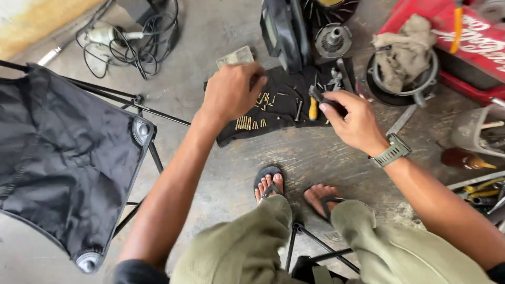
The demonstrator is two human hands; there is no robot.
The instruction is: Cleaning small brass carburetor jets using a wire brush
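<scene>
1. One head view is all I have: both hands work over a black cloth (279,113) spread on the concrete floor (210,163), ahead of my sandalled feet.
2. I see my left hand (230,93) curled loosely above the cloth's left part, fingers bent down; whether it pinches anything I cannot tell.
3. Small brass screws (245,123) lie in rows on the cloth, just below and right of that hand.
4. My right hand (353,120) is clamped on a dark tool (317,96) over the cloth's right edge, beside a yellow-handled screwdriver (313,110).
5. Well left stands a black folding chair (63,158); a rag (402,47) fills a round pan behind.
</scene>
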